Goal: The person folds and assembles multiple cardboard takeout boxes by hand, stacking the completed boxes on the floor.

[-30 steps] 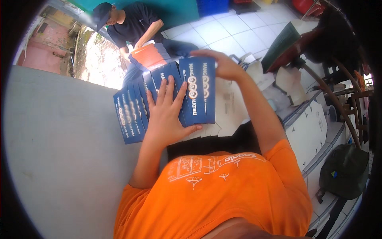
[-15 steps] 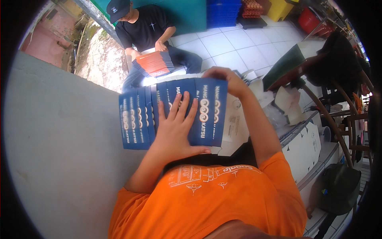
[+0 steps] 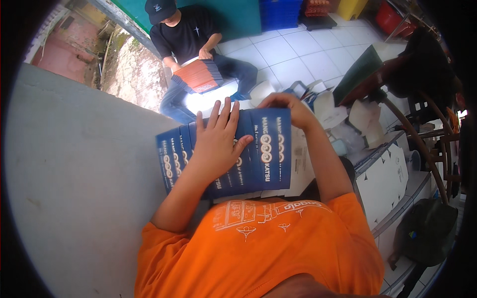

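A fanned stack of blue printed cardboard sheets, overlapping like flat box blanks, lies across my lap. My left hand rests flat on its middle, fingers stretched toward the far edge and thumb out to the right. At the far right corner, my right hand curls its fingers over the edge of the stack; the fingertips are partly hidden behind it. Pale, unprinted-looking cardboard shows from under the right side of the stack.
A grey wall runs along my left. Opposite, a seated person handles an orange-red fanned stack. Cardboard pieces and plastic lie to the right, beside a tilted stool-like thing and a dark bag.
My left thumb has swung up from the near edge onto the stack's face. The sheets overlap differently, and the stack sits slightly lower and farther right in view. My right hand keeps its corner.
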Action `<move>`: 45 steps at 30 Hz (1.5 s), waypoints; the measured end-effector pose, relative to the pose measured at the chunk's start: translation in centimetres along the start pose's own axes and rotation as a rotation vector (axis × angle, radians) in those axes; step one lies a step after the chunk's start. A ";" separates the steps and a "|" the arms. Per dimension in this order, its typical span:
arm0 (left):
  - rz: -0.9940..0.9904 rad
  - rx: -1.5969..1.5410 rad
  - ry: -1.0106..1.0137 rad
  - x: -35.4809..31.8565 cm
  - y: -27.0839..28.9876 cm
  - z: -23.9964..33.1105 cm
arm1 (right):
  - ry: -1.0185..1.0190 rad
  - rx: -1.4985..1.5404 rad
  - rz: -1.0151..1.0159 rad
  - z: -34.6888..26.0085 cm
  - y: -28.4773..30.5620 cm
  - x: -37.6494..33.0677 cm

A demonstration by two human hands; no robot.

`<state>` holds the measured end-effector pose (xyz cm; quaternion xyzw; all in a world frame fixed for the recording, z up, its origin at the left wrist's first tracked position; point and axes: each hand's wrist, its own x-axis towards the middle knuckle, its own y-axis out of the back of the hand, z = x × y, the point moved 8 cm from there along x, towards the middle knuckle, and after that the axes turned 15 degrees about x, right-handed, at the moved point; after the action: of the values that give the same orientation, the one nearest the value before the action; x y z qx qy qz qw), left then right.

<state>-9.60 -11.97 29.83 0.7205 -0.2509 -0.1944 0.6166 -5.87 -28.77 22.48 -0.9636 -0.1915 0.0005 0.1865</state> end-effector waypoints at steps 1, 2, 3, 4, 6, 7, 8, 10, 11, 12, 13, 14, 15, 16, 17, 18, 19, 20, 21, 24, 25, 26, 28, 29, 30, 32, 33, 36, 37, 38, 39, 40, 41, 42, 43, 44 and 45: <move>0.001 0.008 -0.004 0.0 -0.4 0.0 | 0.008 0.003 0.001 -0.1 0.0 0.0; 0.003 -0.005 0.002 0.1 -0.7 0.0 | -0.010 0.008 0.002 0.2 0.2 -0.2; 0.006 -0.017 0.008 0.2 -0.8 0.0 | -0.027 0.013 0.001 0.4 0.3 -0.3; 0.004 -0.014 0.002 0.2 -1.0 0.0 | -0.024 0.016 0.007 0.4 0.3 -0.3; 0.026 0.017 0.011 0.1 -1.1 -0.2 | -0.016 -0.024 0.006 0.4 0.0 -0.3; 0.024 0.018 0.007 0.1 -1.1 -0.3 | -0.015 -0.022 0.010 0.4 0.0 -0.3; 0.025 0.014 -0.003 0.0 -1.0 -0.4 | -0.022 -0.054 -0.023 0.4 -0.2 -0.2; 0.028 0.014 -0.018 -0.2 -1.0 -0.3 | -0.025 -0.086 -0.052 0.5 -0.7 0.0; 0.045 0.025 -0.032 -0.1 -1.0 0.0 | -0.030 -0.069 -0.073 0.5 -0.9 0.1; 0.062 0.037 -0.047 -0.1 -0.8 0.3 | -0.034 -0.052 -0.093 0.6 -1.1 0.2; 0.070 0.038 -0.061 -0.4 -0.7 0.4 | -0.025 -0.057 -0.080 1.0 -1.3 0.4; 0.023 0.018 -0.044 -0.3 -1.1 0.2 | -0.033 -0.046 -0.097 1.7 -1.2 0.7; -0.007 -0.009 -0.049 0.2 -1.1 0.3 | -0.034 -0.052 -0.093 1.8 -0.7 0.6; -0.015 -0.010 -0.046 0.3 -0.9 0.3 | 0.002 -0.053 -0.107 1.8 -0.7 0.7; -0.018 -0.018 -0.057 0.3 -0.9 0.3 | 0.018 -0.105 -0.102 1.8 -0.7 0.7; -0.026 -0.029 -0.044 0.1 -1.2 -0.1 | 0.012 -0.133 -0.105 1.1 -1.3 0.9; -0.033 -0.038 -0.036 0.0 -1.2 -0.3 | 0.062 -0.150 -0.143 0.9 -1.7 1.1; -0.056 -0.038 -0.021 -0.2 -1.1 -0.7 | 0.011 -0.172 -0.099 0.5 -2.3 1.3; -0.040 -0.048 -0.025 -0.3 -1.0 -0.9 | 0.035 -0.211 -0.106 0.0 -2.7 1.6; -0.021 -0.050 -0.037 -0.5 -1.1 -1.1 | 0.092 -0.146 -0.081 1.0 -2.9 2.0; -0.002 -0.066 -0.070 -0.4 -0.9 -0.6 | 0.108 -0.143 -0.062 1.3 -2.8 1.9; -0.014 -0.078 -0.067 -0.3 -1.1 -0.5 | 0.130 -0.157 -0.024 2.4 -2.3 1.9; -0.023 -0.094 -0.062 -0.2 -0.9 -0.3 | 0.170 -0.203 0.034 2.8 -2.0 1.8; -0.029 -0.102 -0.052 -0.4 -0.7 -0.5 | 0.171 -0.208 0.036 3.1 -1.9 1.7; -0.036 -0.111 -0.041 -0.5 -0.8 -0.7 | 0.198 -0.257 0.094 3.1 -1.3 1.5; -0.004 -0.156 -0.034 -0.4 -1.3 -0.9 | 0.227 -0.307 0.144 2.8 -0.3 0.9; 0.001 -0.164 -0.036 -0.4 -1.3 -0.9 | 0.237 -0.466 0.113 2.2 -0.2 0.4; 0.011 -0.167 -0.043 -0.3 -0.9 -0.8 | 0.218 -0.601 0.049 3.2 0.0 0.8; 0.014 -0.148 -0.040 -0.4 -1.0 -0.9 | 0.128 -0.635 0.086 3.8 -0.3 1.3; 0.009 -0.130 -0.042 -0.6 -1.2 -1.0 | 0.034 -0.662 0.128 4.4 -0.7 1.3; 0.015 -0.122 -0.047 -0.6 -1.3 -1.1 | 0.043 -0.630 0.176 3.7 -1.5 1.0; 0.023 -0.116 -0.045 -0.4 -1.2 -1.2 | 0.053 -0.632 0.174 4.6 -1.3 1.7; 0.023 -0.111 -0.047 -0.4 -1.2 -1.1 | 0.138 -0.564 0.178 5.7 -0.7 2.1; 0.022 -0.107 -0.047 -0.3 -1.3 -0.9 | 0.222 -0.496 0.179 5.7 -0.7 2.2; 0.017 -0.104 -0.050 -0.3 -1.5 -0.8 | 0.220 -0.491 0.182 6.1 -0.3 2.0; 0.017 -0.104 -0.047 -0.2 -1.5 -0.9 | 0.180 -0.495 0.174 6.0 -0.3 2.1; 0.017 -0.105 -0.045 -0.1 -1.5 -0.9 | 0.139 -0.499 0.168 6.0 -0.4 2.1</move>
<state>-8.97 -10.97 28.51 0.6806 -0.2604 -0.2183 0.6491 -4.55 -25.49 17.20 -0.9900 -0.0918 -0.0976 -0.0448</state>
